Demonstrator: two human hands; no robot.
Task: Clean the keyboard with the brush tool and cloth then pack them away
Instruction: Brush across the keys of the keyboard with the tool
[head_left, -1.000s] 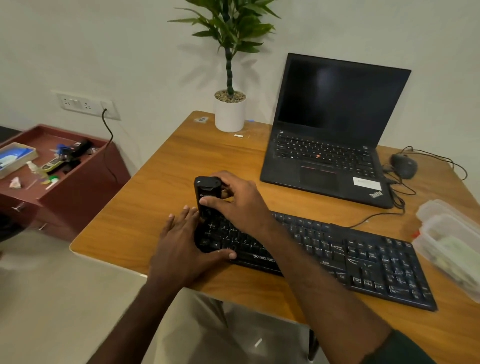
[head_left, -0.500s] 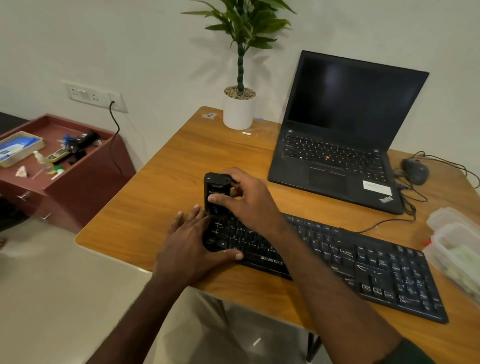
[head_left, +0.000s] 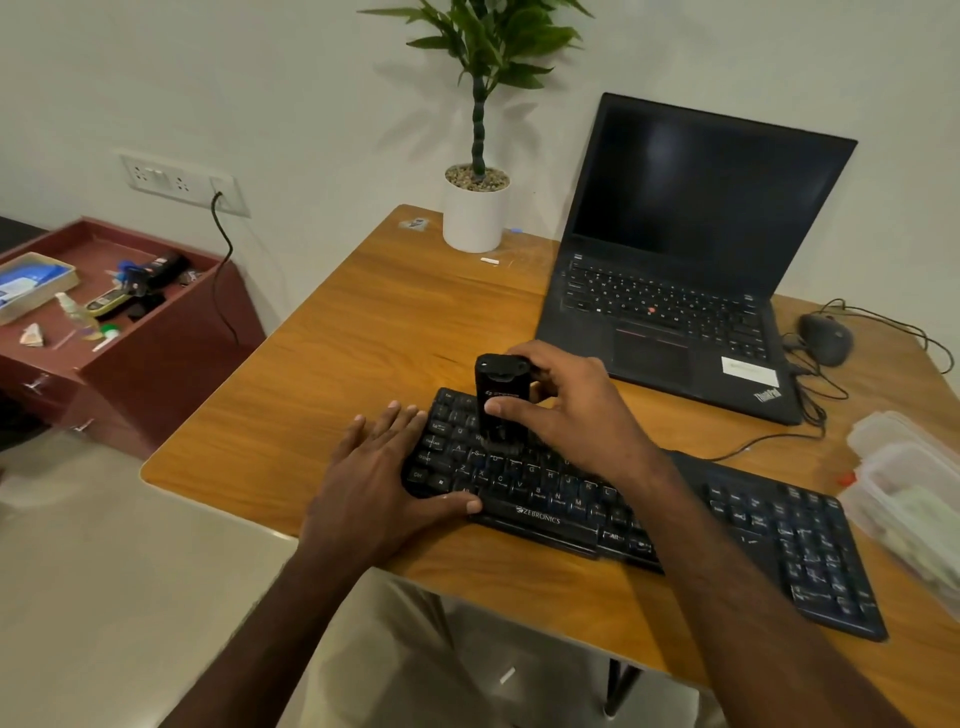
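Note:
A black keyboard (head_left: 737, 525) lies slanted across the front of the wooden desk (head_left: 363, 353). My right hand (head_left: 566, 410) grips a black brush tool (head_left: 500, 400), held upright with its lower end on the keys near the keyboard's upper left. My left hand (head_left: 379, 478) rests flat with straight fingers against the keyboard's left end, thumb along its front edge. The brush bristles are hidden by the tool body. No cloth is visible outside the box.
An open black laptop (head_left: 675, 270) stands behind the keyboard. A white plant pot (head_left: 475, 218) sits at the back, a mouse (head_left: 826, 338) with cables at the right, clear plastic containers (head_left: 914, 499) at the right edge. A red cabinet (head_left: 119, 332) stands left of the desk.
The brush tool and my right hand have shifted slightly rightward along the keys. My left hand stays at the keyboard's left end. The camera view has drifted.

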